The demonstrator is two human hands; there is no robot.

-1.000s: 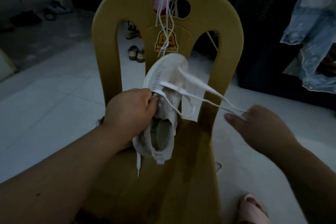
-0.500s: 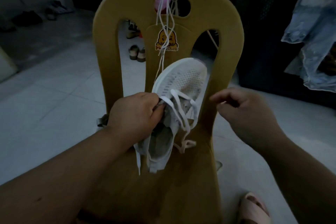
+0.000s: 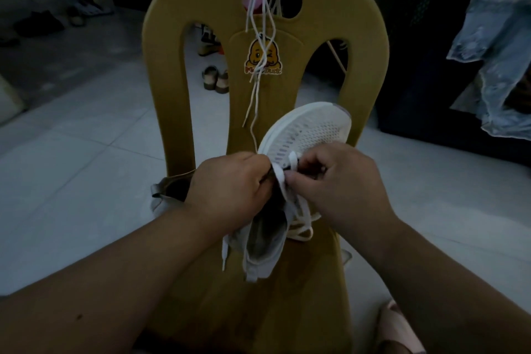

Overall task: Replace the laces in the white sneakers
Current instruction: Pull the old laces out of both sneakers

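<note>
On my screen both forearms reach in from the bottom edge, and the hands meet close together above the chair seat. The left hand (image 3: 230,187) is curled round the side of the white sneaker (image 3: 310,132) near its eyelets, holding it with the toe pointing away and tilted up to the right. The right hand (image 3: 339,184), knuckles up, pinches the lace (image 3: 283,181) between thumb and forefinger, right against the left fingertips. More of that lace droops in loops below the right hand, and one end hangs under the left wrist. Beyond the hands, loose laces (image 3: 258,37) hang over the top of the yellow plastic chair (image 3: 172,37) and down across a cartoon duck sticker (image 3: 263,57); I cannot read its red lettering. Left of the left hand a second pale shoe (image 3: 161,195) peeks out, mostly hidden. The floor (image 3: 71,138) is pale tile. Sandals (image 3: 215,80) lie beyond the chair back, pale blue garments (image 3: 494,52) hang to the right, and a pink slipper (image 3: 396,333) sits below the right forearm.
</note>
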